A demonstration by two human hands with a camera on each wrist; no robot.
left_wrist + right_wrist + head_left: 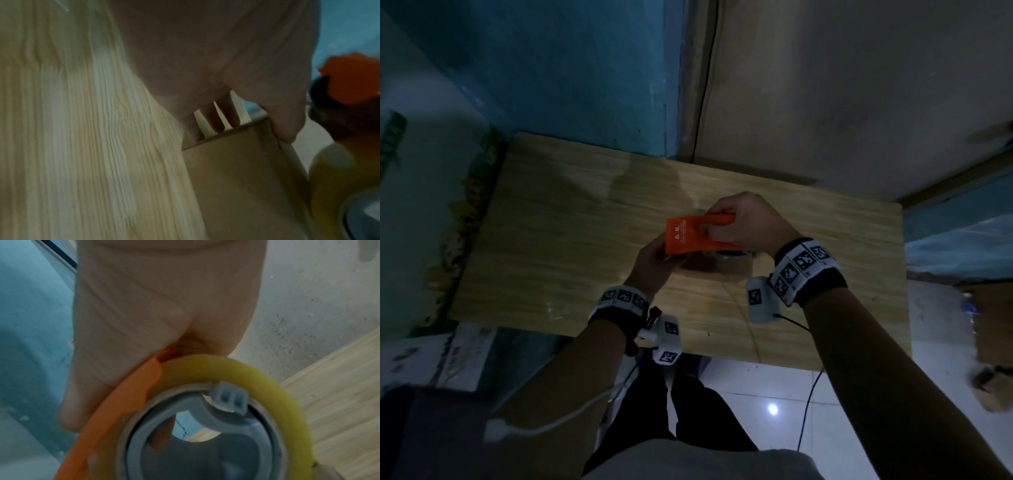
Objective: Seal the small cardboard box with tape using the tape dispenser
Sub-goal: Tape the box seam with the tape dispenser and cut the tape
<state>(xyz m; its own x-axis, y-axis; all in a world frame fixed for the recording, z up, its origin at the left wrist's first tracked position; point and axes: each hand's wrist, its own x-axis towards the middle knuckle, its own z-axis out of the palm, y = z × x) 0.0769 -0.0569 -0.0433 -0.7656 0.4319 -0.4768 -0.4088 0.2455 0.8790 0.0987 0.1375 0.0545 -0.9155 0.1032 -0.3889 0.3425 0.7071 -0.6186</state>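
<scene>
Orange tape dispenser [690, 236], gripped in our right hand [746, 222], sits just above the small cardboard box [246, 186] that our left hand [654, 263] clasps underneath.

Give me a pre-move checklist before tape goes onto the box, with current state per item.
1. Right hand grips the tape dispenser: ok.
2. Left hand holds the small cardboard box: ok.
3. Box rests on the wooden table: ok.
4. Tape roll seated in dispenser: ok.
5. Flaps closed flat: cannot tell, hidden under dispenser.
6. Free tape end on box: cannot tell.
</scene>
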